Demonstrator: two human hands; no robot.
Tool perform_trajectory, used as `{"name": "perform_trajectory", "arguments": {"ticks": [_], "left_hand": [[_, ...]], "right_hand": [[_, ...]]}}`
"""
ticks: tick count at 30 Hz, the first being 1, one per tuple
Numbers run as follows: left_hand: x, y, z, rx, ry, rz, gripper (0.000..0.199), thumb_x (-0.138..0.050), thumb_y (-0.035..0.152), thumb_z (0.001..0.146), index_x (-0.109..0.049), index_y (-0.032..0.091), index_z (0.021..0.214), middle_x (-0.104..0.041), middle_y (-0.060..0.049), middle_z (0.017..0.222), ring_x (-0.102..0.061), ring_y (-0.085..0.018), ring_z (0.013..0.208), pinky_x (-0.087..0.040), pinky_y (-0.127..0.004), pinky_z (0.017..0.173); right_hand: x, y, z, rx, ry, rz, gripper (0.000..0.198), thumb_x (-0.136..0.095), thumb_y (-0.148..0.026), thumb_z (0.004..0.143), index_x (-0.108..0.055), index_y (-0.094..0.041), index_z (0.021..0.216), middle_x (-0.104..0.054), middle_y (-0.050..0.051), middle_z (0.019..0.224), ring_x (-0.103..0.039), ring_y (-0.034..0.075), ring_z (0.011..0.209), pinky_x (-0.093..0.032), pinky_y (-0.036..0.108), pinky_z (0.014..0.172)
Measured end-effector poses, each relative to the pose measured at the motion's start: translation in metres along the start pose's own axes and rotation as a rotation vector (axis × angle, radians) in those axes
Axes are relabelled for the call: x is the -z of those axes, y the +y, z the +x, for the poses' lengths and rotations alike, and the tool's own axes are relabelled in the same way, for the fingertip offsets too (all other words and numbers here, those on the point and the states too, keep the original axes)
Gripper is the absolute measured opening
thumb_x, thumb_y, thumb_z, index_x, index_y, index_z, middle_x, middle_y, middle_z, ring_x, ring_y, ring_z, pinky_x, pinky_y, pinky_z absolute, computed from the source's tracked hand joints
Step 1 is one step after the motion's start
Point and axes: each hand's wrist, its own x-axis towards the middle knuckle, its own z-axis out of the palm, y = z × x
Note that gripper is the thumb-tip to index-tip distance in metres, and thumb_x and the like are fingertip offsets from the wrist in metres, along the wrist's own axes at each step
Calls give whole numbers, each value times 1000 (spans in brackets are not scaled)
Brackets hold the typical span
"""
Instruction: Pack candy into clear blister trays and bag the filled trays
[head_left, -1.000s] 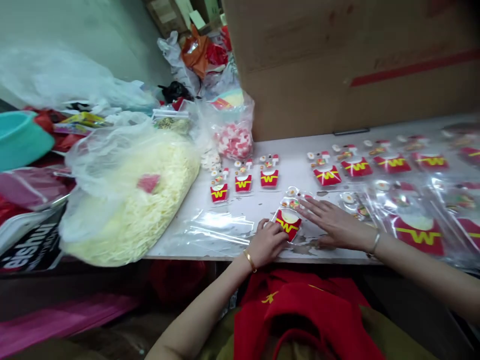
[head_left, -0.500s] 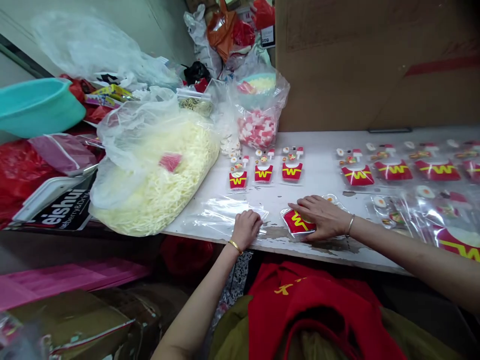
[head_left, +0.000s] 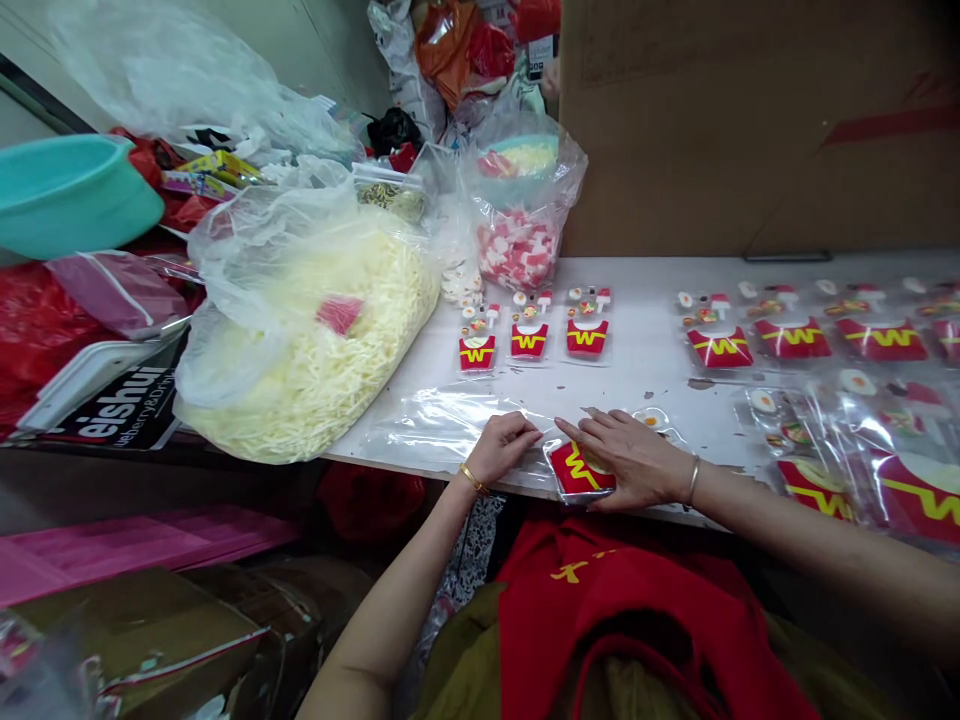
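Observation:
My right hand point(head_left: 634, 458) lies over a clear plastic packet point(head_left: 576, 472) at the table's front edge, thumb along its near side and fingers stretched across its top. Inside the packet is a red fries-box shape with a yellow W; a small fried-egg piece shows beyond my fingers. Just left of it, my left hand point(head_left: 501, 448) has its fingers pinched together near the packet's corner. What they hold, if anything, is hidden. Flat clear plastic bags point(head_left: 431, 425) lie on the table beyond and left of my left hand.
Three similar packets point(head_left: 529, 340) lie in a row behind. More packets point(head_left: 795, 337) are lined up and piled at the right. A large bag of pale yellow strips point(head_left: 337, 390) stands at the left, a bag of pink-white pieces point(head_left: 517, 250) and a cardboard box point(head_left: 750, 130) at the back.
My right hand has drawn the packet left and toward me, to the table edge. My left hand has turned its pinched fingers right, toward the packet. The view has shifted slightly.

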Motion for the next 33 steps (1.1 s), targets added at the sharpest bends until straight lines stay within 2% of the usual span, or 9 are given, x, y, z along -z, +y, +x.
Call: {"name": "perform_trajectory", "arguments": {"ticks": [5,8,12,16,18,19,22,30,33], "left_hand": [[-2,13,-2,-93,-26,181,26,-51,41,87,-66,20,92,-62,-5,88,-56,-17,86,-41,-32,81],[-8,28,-9,-73,5,340,45,-63,43,75,-58,21,114,-57,-8,107,-52,-23,100,-40,-38,88],[-22,45,-14,11,29,492,46,-53,20,77,-50,21,122,-56,-9,113,-51,-24,99,-41,-38,85],[-25,42,-21,111,180,594,38,-49,16,79,-51,19,116,-57,-10,113,-50,-25,102,-38,-40,84],[-23,37,-28,186,203,656,20,-52,21,80,-57,19,99,-60,-10,100,-51,-26,96,-37,-41,80],[-22,35,-32,213,187,676,10,-52,24,81,-58,19,88,-61,-9,91,-52,-26,91,-35,-41,78],[-23,33,-40,218,117,655,20,-46,25,86,-54,19,70,-61,-7,76,-52,-23,82,-32,-40,76],[-47,65,-37,126,89,594,15,-52,21,81,-56,18,67,-64,-6,76,-53,-22,80,-30,-41,76],[-45,76,-29,34,-47,608,14,-51,21,82,-58,18,70,-64,-7,78,-53,-23,82,-31,-42,77]], "right_hand": [[-4,-5,4,-69,14,-7,105,-60,-75,60,-34,-12,140,-54,18,112,-45,36,109,-35,47,90],[-6,-9,5,-103,38,-9,99,-57,-77,60,-42,-14,134,-54,18,111,-45,36,108,-35,46,90],[-11,-15,5,-130,89,-25,97,-58,-76,62,-42,-14,134,-54,18,111,-43,37,111,-34,47,92],[-15,-18,4,-171,118,-31,91,-59,-70,65,-42,-14,134,-54,19,113,-40,38,117,-32,47,94],[-16,-19,3,-211,127,-26,91,-60,-69,65,-41,-14,135,-53,19,115,-40,38,118,-34,46,92],[-16,-19,3,-232,133,-26,91,-60,-69,65,-40,-14,136,-53,20,116,-41,38,118,-34,46,92],[-16,-20,4,-292,148,-35,92,-56,-71,67,-38,-15,137,-53,21,118,-42,37,115,-35,46,89],[-16,-22,11,-451,142,-76,85,-50,-70,73,-38,-15,136,-55,21,112,-48,36,99,-36,45,80],[-16,-20,10,-381,137,-77,79,-53,-63,74,-40,-14,135,-55,20,111,-49,34,100,-36,46,82]]}}
